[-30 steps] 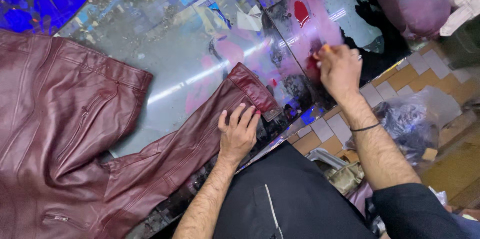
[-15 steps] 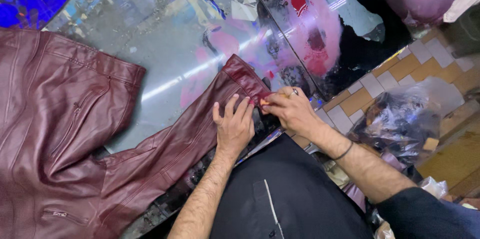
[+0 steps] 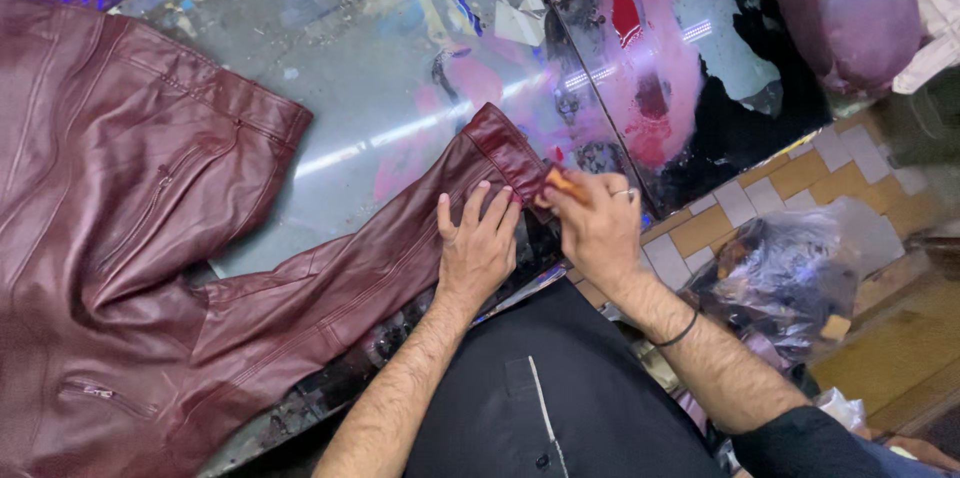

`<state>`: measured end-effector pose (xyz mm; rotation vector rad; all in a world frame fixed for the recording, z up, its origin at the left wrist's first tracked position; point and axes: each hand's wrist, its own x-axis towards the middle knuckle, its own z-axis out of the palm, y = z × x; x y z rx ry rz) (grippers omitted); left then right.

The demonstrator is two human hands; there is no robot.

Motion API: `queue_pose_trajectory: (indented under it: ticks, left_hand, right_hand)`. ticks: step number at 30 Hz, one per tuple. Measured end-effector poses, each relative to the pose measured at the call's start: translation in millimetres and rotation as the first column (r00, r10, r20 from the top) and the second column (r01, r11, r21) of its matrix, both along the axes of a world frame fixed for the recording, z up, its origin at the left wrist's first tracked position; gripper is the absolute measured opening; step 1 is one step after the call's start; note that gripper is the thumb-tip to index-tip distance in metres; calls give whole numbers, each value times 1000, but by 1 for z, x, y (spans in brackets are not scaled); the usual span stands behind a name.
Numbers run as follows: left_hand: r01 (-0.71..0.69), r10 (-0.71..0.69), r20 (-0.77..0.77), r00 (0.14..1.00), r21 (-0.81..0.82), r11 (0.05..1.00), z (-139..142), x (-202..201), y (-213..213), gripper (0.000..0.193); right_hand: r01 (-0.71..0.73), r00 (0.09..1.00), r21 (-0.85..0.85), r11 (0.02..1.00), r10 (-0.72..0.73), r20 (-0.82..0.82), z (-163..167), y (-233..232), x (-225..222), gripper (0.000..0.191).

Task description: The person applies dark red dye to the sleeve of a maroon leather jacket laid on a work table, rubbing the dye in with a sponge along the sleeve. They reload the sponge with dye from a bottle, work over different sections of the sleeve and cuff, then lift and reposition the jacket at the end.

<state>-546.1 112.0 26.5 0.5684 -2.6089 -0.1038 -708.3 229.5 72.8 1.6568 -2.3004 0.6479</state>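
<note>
Head view: my left hand (image 3: 478, 243) flat, pinning maroon leather jacket (image 3: 130, 238) sleeve; right hand (image 3: 598, 228) pinching small orange dauber (image 3: 562, 183) at cuff (image 3: 505, 150). Cuff edge underway; rest of sleeve apparently untouched.

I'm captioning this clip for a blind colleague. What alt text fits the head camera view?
A person's left hand presses flat on the sleeve of a maroon leather jacket spread on a paint-stained glossy table, while the right hand holds a small orange-brown piece at the sleeve's cuff. A crumpled plastic bag lies on the tiled floor.
</note>
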Motion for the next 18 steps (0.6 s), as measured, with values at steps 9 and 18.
queue_pose_trajectory:
  ticks: [9, 18]
  left_hand:
    - [-3, 2, -23, 1000, -5, 1000, -1, -1, -4, 33]
    - [-10, 10, -12, 1000, -1, 1000, -1, 0, -4, 35]
  right_hand:
    - [-141, 983, 64, 988, 147, -111, 7, -4, -2, 35]
    - [-238, 969, 111, 965, 243, -36, -5, -7, -5, 35]
